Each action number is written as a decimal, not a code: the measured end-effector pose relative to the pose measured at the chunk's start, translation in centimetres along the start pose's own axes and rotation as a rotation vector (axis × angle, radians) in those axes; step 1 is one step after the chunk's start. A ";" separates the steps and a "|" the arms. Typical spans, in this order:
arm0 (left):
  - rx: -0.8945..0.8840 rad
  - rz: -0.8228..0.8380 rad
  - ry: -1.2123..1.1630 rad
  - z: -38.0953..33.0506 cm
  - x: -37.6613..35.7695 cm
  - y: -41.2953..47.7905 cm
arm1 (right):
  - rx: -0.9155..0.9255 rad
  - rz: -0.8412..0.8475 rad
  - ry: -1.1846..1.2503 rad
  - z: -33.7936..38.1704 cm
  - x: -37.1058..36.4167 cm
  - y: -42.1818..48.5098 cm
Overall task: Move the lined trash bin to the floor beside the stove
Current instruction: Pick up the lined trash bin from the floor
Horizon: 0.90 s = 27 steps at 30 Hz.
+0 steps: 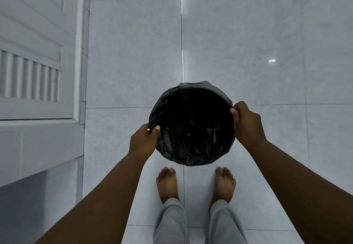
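Observation:
A round trash bin (192, 124) lined with a black plastic bag is seen from straight above, its dark inside empty as far as I can see. My left hand (143, 141) grips the bin's left rim, thumb hooked over the liner. My right hand (246, 122) grips the right rim the same way. The bin is in front of my bare feet; whether it rests on the floor or hangs in my hands I cannot tell. No stove is in view.
Pale grey glossy floor tiles (248, 52) spread ahead and to the right. A white louvered cabinet door (34, 56) and its ledge run along the left side. My bare feet (168, 184) stand just behind the bin.

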State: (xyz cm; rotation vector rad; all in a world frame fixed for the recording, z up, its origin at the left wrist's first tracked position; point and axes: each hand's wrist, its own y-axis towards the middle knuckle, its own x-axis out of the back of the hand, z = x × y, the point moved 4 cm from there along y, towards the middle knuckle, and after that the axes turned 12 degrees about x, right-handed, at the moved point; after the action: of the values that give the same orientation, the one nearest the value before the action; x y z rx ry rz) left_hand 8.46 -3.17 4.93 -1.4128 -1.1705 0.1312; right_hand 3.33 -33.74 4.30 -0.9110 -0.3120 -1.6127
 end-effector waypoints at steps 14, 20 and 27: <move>-0.050 0.113 0.004 -0.9 -2.8 1.4 | -0.188 0.068 -0.040 -5.9 0.2 -1.2; 0.025 0.196 0.126 1.3 -4.0 2.5 | -0.223 0.166 0.047 -7.3 0.3 -3.1; -0.072 0.488 -0.077 1.6 -4.6 -0.9 | -0.239 0.325 0.250 -6.6 -0.8 -7.0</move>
State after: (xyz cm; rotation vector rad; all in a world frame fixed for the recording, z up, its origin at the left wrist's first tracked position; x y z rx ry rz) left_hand 4.62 -5.49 2.72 -1.7491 -0.8782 0.4930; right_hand -5.66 -35.62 1.36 -0.8752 0.1992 -1.4575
